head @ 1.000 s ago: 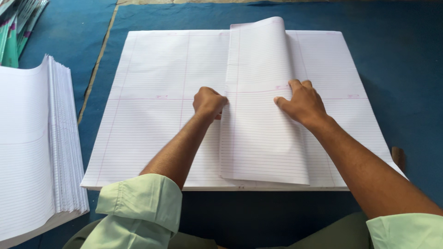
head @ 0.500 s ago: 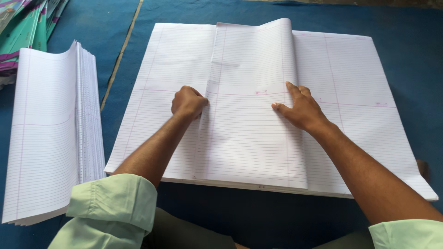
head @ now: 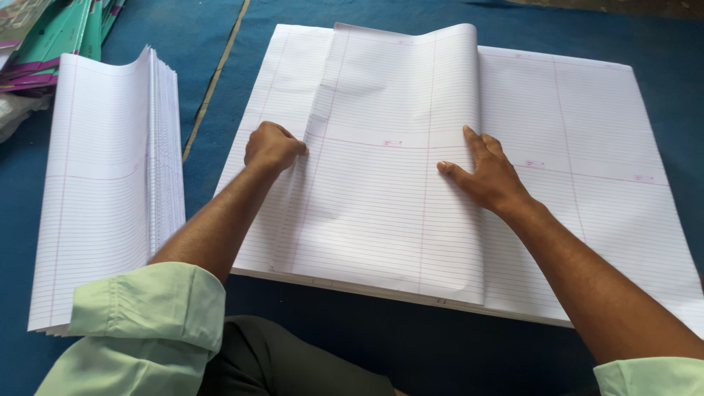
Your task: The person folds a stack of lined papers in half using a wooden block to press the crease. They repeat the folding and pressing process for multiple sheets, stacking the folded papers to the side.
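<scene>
Folded ruled sheet (head: 389,183) lay atop large ruled stack (head: 587,183), between both hands. Left hand (head: 273,147) fisted, pinching sheet's free edge. Right hand (head: 488,172) flat, fingers spread, pressed beside fold. Second folded pile (head: 103,183) lay left of left hand.

A thick stack of folded ruled sheets (head: 110,191) lies at the left of the frame on a blue mat (head: 352,352). Green and purple booklet covers (head: 55,33) are heaped in the upper left corner. A yellowish seam line (head: 215,81) crosses the mat between the stacks.
</scene>
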